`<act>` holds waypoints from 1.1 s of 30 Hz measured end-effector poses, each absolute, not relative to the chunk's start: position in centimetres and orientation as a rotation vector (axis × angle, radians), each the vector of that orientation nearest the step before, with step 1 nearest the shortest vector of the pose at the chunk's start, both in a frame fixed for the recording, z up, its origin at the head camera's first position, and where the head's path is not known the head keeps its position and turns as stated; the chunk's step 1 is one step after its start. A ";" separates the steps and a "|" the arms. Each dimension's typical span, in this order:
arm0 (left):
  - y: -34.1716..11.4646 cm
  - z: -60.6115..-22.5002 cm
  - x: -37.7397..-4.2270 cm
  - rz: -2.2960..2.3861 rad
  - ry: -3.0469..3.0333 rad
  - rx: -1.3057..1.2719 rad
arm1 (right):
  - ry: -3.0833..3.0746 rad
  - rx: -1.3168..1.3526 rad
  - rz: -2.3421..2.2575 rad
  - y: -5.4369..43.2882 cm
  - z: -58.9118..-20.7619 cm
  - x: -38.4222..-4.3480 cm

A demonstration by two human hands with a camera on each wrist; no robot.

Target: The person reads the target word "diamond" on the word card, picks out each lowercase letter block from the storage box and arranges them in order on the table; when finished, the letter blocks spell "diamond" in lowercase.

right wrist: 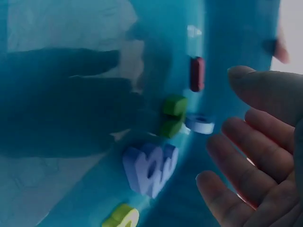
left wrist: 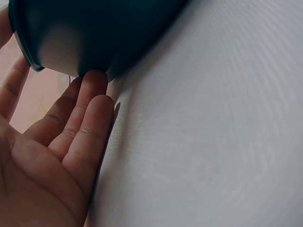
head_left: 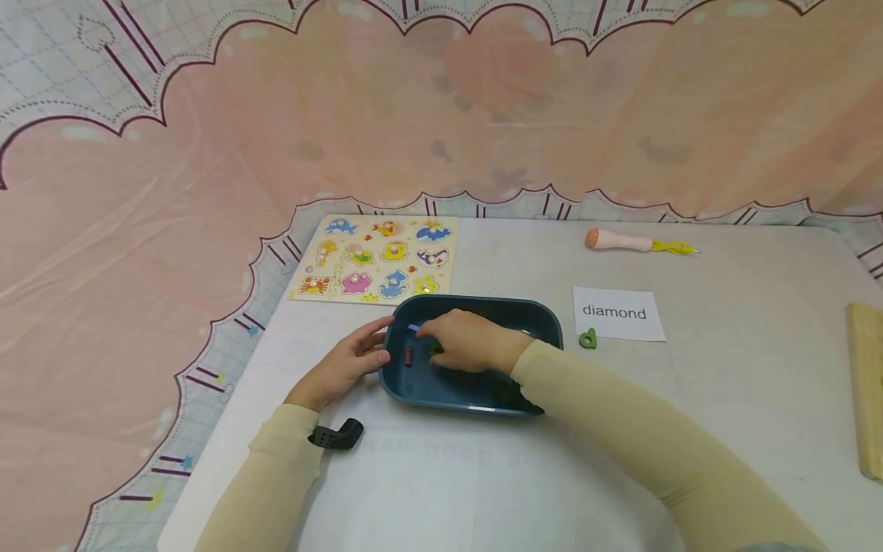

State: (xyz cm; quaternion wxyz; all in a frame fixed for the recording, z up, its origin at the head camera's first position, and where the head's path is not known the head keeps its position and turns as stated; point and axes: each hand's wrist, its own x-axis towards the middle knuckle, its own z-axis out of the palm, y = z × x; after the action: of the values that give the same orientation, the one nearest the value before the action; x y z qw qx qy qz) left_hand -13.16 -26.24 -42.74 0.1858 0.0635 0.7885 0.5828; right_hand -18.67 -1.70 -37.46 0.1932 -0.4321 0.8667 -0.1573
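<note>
Inside the tray (head_left: 428, 387), right hand (head_left: 469, 341) loosely spread

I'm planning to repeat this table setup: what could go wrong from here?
In the tray, the green piece lies close to others, so the right hand might grab the wrong one. The right sleeve lies near the green d by the card and might brush it askew.

Both sleeves (head_left: 621, 414) are long and beige, with a black, hole-punched strap (head_left: 336, 436) at the left cuff (head_left: 295, 423)

The tray (head_left: 431, 389) sits before the board (head_left: 376, 274), left of the card (head_left: 619, 322).
</note>
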 end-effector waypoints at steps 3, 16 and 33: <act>-26.2 -42.7 -13.1 1.652 2.216 0.187 | 2.423 -1.232 -0.419 -2.3 -38.0 -18.7; -26.3 -42.8 -13.1 1.654 2.212 0.178 | 2.436 -1.282 -0.428 -3.9 -39.4 -19.0; -26.2 -42.6 -13.1 1.654 2.201 0.193 | 2.469 -1.312 -0.378 -5.1 -40.2 -19.1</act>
State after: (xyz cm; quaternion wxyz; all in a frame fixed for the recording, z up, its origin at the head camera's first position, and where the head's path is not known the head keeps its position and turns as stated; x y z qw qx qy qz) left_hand -13.15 -26.17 -42.56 0.1895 0.0686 0.7830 0.5884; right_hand -19.14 -5.07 -40.23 0.1594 -0.4589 0.8640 -0.1322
